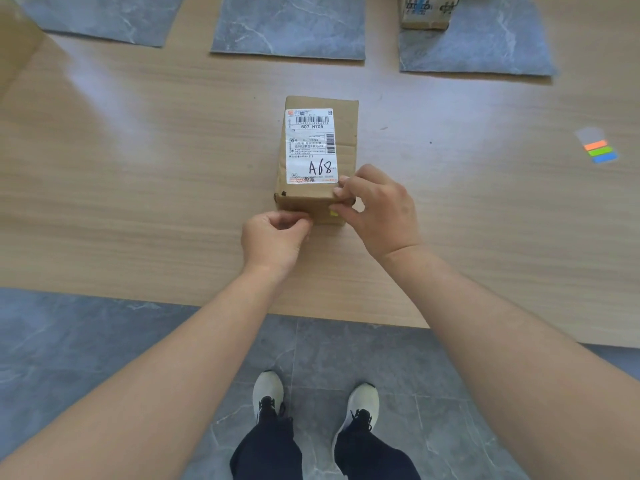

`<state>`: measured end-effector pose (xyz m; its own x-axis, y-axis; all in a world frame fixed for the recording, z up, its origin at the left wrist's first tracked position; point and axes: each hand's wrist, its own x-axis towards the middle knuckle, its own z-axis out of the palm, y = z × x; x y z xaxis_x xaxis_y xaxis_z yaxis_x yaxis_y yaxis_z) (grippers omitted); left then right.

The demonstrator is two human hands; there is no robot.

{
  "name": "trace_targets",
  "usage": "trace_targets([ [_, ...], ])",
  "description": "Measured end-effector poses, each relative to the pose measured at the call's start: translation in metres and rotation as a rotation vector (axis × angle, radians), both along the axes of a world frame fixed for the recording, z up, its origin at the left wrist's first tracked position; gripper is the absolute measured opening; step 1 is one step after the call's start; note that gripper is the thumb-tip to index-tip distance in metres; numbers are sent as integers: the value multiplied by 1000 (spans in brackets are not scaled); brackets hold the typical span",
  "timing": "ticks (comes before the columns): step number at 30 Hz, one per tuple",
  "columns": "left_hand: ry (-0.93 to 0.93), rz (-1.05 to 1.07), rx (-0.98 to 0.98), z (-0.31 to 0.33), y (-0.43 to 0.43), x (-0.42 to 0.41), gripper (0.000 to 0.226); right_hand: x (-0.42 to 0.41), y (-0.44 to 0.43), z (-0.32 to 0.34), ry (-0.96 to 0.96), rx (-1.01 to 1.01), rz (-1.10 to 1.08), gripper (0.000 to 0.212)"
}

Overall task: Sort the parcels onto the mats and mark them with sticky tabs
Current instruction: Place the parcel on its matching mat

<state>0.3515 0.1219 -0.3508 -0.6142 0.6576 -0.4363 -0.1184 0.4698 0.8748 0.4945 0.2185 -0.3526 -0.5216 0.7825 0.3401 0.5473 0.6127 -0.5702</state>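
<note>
Pinching the parcel [317,150] (marked "A68", "507 N705") are left hand [273,237] and right hand [377,209].

The parcel [346,129] at the centre of the frame has a white shipping label [310,147] on its top face. Below the barcode near the label's upper edge, bold print reads "507 N705". In the label's lower right, "A68" is handwritten in black marker. Along the bottom edge are the Chinese characters "淘宝". The small address lines in the middle of the label are too fine to read. The box [426,15] at the upper right of the frame has dark print that cannot be made out.
</note>
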Motion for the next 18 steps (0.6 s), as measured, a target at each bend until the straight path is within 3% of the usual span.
trace_targets([
  [5,54,157,-19,0,-2,-25,14,-2,-6,-6,-11,76,-25,20],
  [11,48,255,91,12,7,-32,9,-7,-9,-8,-50,72,-53,34],
  [18,-78,145,207,35,20,-25,23,-1,-6,-1,65,-86,-22,27],
])
